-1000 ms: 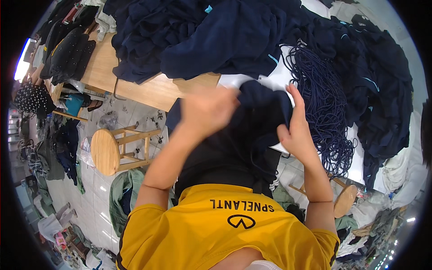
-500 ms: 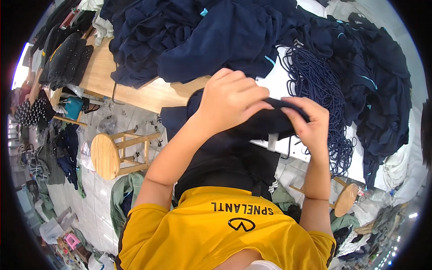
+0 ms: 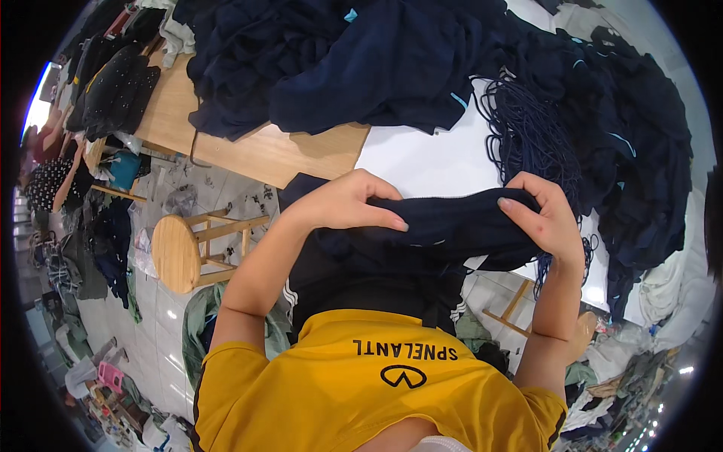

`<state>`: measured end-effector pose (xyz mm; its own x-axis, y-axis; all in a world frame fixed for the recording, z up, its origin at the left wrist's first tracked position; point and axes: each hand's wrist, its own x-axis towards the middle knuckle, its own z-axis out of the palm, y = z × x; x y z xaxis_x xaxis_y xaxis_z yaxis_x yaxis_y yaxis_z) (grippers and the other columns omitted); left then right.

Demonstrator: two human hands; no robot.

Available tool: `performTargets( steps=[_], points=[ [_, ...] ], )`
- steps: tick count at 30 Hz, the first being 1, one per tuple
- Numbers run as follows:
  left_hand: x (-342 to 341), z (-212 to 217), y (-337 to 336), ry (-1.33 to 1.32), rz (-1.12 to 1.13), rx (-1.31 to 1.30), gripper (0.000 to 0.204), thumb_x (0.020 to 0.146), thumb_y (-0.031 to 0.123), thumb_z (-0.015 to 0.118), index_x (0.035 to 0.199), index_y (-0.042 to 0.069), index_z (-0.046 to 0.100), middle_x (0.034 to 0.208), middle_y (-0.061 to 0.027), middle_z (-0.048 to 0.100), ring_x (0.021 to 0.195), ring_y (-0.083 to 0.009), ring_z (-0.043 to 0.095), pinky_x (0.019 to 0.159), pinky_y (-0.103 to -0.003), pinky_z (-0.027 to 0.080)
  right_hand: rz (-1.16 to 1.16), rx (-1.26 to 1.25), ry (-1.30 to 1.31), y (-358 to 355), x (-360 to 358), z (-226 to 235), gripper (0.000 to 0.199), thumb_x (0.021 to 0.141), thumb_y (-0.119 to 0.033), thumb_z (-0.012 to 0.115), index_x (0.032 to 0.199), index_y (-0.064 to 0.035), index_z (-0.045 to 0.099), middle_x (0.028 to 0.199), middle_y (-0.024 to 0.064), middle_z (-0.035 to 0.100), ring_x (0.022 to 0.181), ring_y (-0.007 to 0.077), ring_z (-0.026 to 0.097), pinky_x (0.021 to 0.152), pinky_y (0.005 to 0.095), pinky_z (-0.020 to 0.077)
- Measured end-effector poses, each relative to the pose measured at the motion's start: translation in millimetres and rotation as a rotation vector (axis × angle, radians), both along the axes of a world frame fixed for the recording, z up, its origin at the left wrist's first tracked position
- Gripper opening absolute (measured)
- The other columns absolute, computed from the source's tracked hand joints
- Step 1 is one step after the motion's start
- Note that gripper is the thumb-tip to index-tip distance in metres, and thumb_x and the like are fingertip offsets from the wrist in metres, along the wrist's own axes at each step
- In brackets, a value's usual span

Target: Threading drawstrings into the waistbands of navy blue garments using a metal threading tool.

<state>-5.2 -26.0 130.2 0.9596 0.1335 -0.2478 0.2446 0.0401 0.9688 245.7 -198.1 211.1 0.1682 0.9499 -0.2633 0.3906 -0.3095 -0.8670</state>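
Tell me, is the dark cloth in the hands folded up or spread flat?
Folded: the dark garment is bunched into a thick band between the left hand and right hand.

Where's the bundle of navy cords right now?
In the head view, the navy cords lie right of centre on the white sheet, just beyond the right hand.

Left hand [image 3: 350, 205] fingertips are buried in the dark garment [image 3: 444, 226], and the right hand [image 3: 544, 218] palm is hidden behind the fold. Garment's lower part runs under the yellow shirt [image 3: 361, 384], so its type is unclear, possibly trousers. The navy clothing pile [image 3: 361, 60] is cut by the top rim.
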Motion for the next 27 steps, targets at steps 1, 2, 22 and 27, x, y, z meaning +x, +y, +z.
performTargets(
  steps=[1,2,22,27],
  points=[
    [2,0,-2,0.002,0.005,0.001,0.020,0.081,0.010,0.073,0.096,-0.002,0.068,0.085,-0.0034,0.069,0.076,-0.0064,0.058,0.073,-0.022,0.047,0.005,0.001,0.002,1,0,1,0.009,0.083,-0.008,0.065,0.083,-0.0012,0.058,0.073,-0.0010,0.054,0.071,0.0046,0.048,0.066,0.0193,0.0400],
    [3,1,-4,0.028,0.014,0.054,0.018,0.080,0.010,0.073,0.094,-0.001,0.069,0.084,-0.0029,0.069,0.077,-0.0064,0.058,0.072,-0.022,0.047,0.086,0.030,-0.025,3,0,1,0.011,0.082,-0.005,0.064,0.089,-0.0014,0.057,0.080,0.0011,0.056,0.077,0.0068,0.050,0.071,0.0207,0.0410],
    [16,-16,-34,-0.498,0.314,1.163,0.018,0.069,0.015,0.069,0.086,0.012,0.064,0.066,-0.0016,0.061,0.059,-0.0210,0.060,0.059,-0.032,0.045,0.068,0.390,-0.305,27,-63,-63,0.113,0.062,-0.005,0.076,0.150,-0.0111,0.005,0.146,0.0238,0.026,0.109,0.0369,0.056,0.075,0.0355,0.0530],
    [-51,22,61,-0.387,0.576,1.721,0.016,0.072,0.020,0.073,0.086,0.013,0.068,0.063,-0.0004,0.060,0.056,-0.0170,0.057,0.053,-0.031,0.038,-0.356,0.004,-0.706,3,11,-78,0.106,0.064,0.005,0.071,0.151,-0.0202,0.016,0.141,0.0146,0.041,0.100,0.0320,0.062,0.078,0.0358,0.0532]
  ],
)
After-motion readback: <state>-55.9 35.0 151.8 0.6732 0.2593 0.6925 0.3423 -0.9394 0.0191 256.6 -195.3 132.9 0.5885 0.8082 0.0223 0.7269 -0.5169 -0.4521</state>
